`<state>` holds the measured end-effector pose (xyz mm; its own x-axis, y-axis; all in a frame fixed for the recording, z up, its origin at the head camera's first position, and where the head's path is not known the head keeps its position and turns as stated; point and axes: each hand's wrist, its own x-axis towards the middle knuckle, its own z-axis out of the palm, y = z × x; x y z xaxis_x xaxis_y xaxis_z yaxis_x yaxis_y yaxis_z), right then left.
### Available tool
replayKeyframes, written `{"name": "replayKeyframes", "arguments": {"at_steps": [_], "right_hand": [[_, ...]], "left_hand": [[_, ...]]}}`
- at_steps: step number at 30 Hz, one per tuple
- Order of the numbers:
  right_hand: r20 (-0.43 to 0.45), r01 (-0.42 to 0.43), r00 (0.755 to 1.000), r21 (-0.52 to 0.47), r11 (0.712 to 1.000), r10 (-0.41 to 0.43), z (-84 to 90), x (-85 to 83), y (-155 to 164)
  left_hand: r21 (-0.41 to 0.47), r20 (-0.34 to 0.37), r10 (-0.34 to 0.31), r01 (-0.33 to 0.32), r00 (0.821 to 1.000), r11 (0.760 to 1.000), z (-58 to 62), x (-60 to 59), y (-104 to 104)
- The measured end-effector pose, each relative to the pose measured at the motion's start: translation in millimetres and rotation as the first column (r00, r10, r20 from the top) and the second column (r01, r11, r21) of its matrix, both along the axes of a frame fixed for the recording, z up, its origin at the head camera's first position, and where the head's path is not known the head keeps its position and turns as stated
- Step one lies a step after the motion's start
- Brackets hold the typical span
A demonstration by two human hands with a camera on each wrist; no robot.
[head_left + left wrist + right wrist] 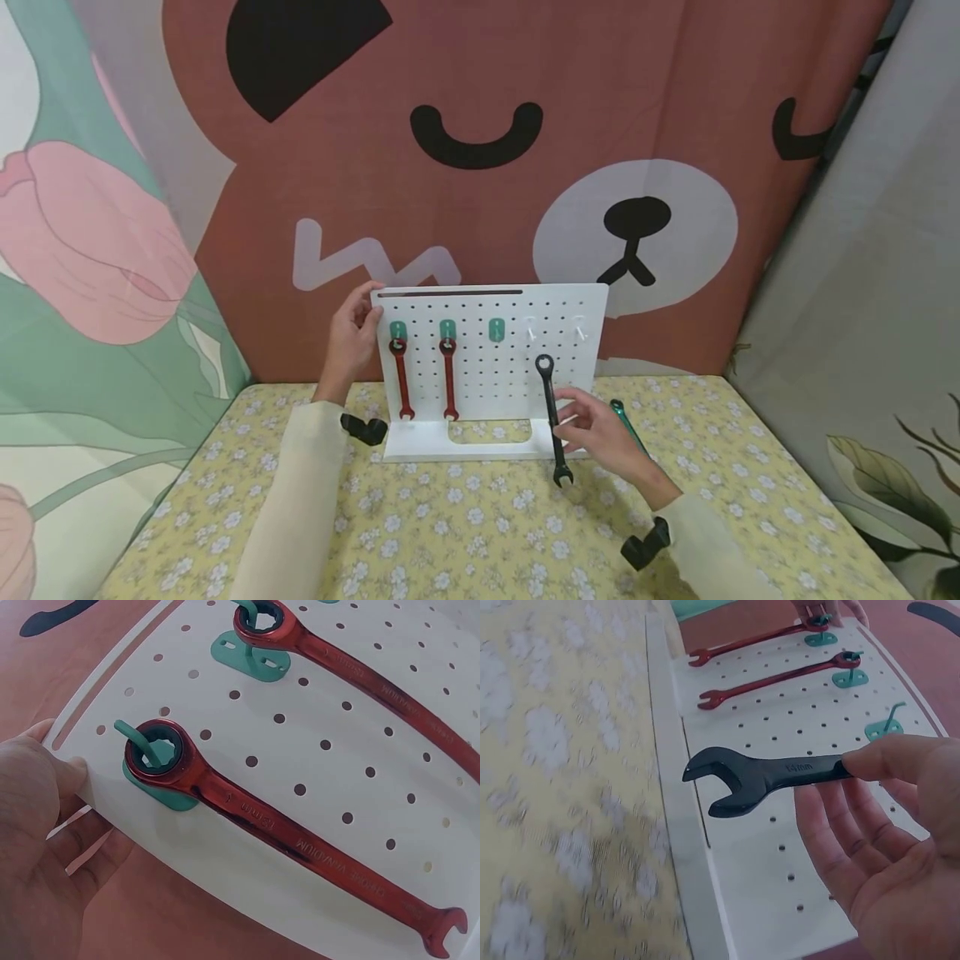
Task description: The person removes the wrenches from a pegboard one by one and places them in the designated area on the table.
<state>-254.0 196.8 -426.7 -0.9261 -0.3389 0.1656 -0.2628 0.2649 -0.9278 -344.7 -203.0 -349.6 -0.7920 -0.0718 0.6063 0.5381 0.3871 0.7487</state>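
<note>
A white pegboard (495, 367) stands upright on the flowered table. Two red wrenches (401, 377) (449, 375) hang from green hooks; a third green hook (496, 329) and two white hooks (530, 327) are bare. My left hand (352, 333) grips the board's top left corner (82, 780), thumb on the front. My right hand (600, 433) pinches a black wrench (553, 417) (765, 776) by its shaft, upright in front of the board, ring end up, open end down. A green wrench (626, 421) lies on the table behind that hand.
A yellow flowered cloth (480, 517) covers the table. Printed fabric backdrops hang behind and on both sides. Black wrist straps (363, 429) (645, 546) sit on both sleeves.
</note>
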Motion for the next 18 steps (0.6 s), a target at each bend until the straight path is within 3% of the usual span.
{"name": "replayKeyframes", "arguments": {"at_steps": [7, 14, 18], "right_hand": [[0.070, -0.007, 0.998, 0.004, 1.000, 0.007, -5.8, 9.1, 27.5], [0.113, 0.062, 0.991, 0.057, 0.996, -0.068, -9.1, 17.0, 54.5], [0.147, 0.058, 0.987, 0.061, 0.996, -0.067, -9.6, 19.6, 70.4]], "left_hand": [[0.009, 0.016, 0.000, 0.000, 1.000, 1.000, -0.1, 0.7, 0.1], [0.011, 0.031, 0.001, -0.001, 1.000, 1.000, -1.0, 0.9, -0.6], [0.016, 0.025, -0.001, 0.000, 1.000, 1.000, -1.3, 0.2, 1.0]]}}
